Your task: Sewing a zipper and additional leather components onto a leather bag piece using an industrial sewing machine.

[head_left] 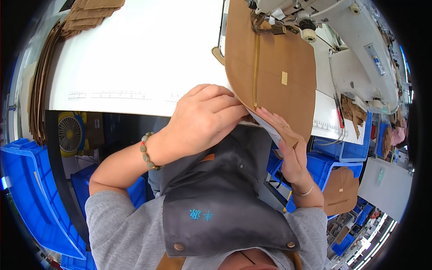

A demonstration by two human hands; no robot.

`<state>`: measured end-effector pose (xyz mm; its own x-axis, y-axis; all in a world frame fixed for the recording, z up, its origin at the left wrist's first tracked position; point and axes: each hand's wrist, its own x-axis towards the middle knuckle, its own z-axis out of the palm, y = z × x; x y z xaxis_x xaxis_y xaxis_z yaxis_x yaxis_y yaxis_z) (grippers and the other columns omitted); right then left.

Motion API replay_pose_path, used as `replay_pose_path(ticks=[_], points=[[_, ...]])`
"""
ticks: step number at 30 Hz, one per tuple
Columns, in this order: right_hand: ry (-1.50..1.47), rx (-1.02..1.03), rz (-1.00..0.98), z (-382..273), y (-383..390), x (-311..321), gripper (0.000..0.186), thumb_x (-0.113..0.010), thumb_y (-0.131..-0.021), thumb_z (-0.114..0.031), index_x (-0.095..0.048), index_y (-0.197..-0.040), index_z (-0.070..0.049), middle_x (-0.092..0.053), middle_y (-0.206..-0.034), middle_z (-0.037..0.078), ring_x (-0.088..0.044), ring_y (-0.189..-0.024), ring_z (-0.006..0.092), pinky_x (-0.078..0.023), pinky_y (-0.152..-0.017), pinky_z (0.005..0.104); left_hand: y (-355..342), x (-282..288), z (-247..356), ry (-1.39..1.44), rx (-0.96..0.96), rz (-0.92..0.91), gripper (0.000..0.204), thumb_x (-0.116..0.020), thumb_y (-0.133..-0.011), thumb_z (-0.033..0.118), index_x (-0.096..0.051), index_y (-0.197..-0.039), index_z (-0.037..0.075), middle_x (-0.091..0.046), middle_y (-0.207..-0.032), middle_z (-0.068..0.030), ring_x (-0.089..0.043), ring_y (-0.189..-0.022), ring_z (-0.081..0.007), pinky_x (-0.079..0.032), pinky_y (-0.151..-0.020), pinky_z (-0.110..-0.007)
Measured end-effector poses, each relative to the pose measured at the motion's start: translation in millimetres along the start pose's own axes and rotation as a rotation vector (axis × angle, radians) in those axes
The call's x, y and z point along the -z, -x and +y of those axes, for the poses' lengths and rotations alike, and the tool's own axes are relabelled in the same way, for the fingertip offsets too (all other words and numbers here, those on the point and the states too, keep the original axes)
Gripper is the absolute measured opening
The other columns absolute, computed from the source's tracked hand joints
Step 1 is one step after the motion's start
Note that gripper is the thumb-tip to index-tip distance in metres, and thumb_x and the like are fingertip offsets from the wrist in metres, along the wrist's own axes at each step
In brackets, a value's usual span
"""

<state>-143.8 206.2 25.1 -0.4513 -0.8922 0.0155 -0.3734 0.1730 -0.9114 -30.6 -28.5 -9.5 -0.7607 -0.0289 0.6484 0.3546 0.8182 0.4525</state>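
Observation:
A brown fabric or leather panel (pixel 297 58) with rounded corners lies on the white table at the right. A gold-coloured zipper (pixel 256 67) runs along it, and a small pale tag (pixel 284 78) sits beside that. Its far part is under the needle area of a sewing machine (pixel 267 28). My left hand (pixel 204 114) has its fingers curled closed at the panel's near left edge; the fingertips are partly hidden. My right hand (pixel 290 150) grips the near edge, fingers on top and thumb below, lifting and bending it so a pale underside shows.
Brown pieces hang and lie stacked (pixel 45 81) at the table's (pixel 135 49) far left. Blue bins (pixel 36 189) stand on both sides below. Another brown panel (pixel 340 191) rests in a bin at right. Under the table is a yellow fan (pixel 70 133). Brown scraps (pixel 353 112) lie by the machine.

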Motion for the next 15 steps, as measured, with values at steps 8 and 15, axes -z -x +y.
replay_pose_path(ticks=[8, 15], points=[[0.163, 0.024, -0.081, -4, 2, 4, 0.053, -0.044, -0.107, -0.032, -0.061, -0.146, -0.001, -0.057, -0.156, 0.017, -0.045, -0.152, 0.0364, -0.025, -0.126, 0.0515, 3, -1, 12, -0.25, -0.09, -0.108, 0.03, -0.069, -0.075, 0.015, -0.076, -0.102, 0.005, -0.071, -0.106, -0.0073, -0.066, -0.108, -0.0271, -0.055, -0.088, -0.039], [0.257, -0.011, 0.294, 33, 7, 66, 0.049, -0.048, -0.11, -0.031, -0.059, -0.145, 0.0, -0.057, -0.153, 0.019, -0.053, -0.139, 0.0306, -0.038, -0.115, 0.0431, -6, -15, 44, -0.633, -0.113, -0.3, 0.03, -0.066, -0.084, 0.017, -0.069, -0.107, -0.002, -0.072, -0.118, -0.0173, -0.065, -0.112, -0.0293, -0.055, -0.098, -0.042]])
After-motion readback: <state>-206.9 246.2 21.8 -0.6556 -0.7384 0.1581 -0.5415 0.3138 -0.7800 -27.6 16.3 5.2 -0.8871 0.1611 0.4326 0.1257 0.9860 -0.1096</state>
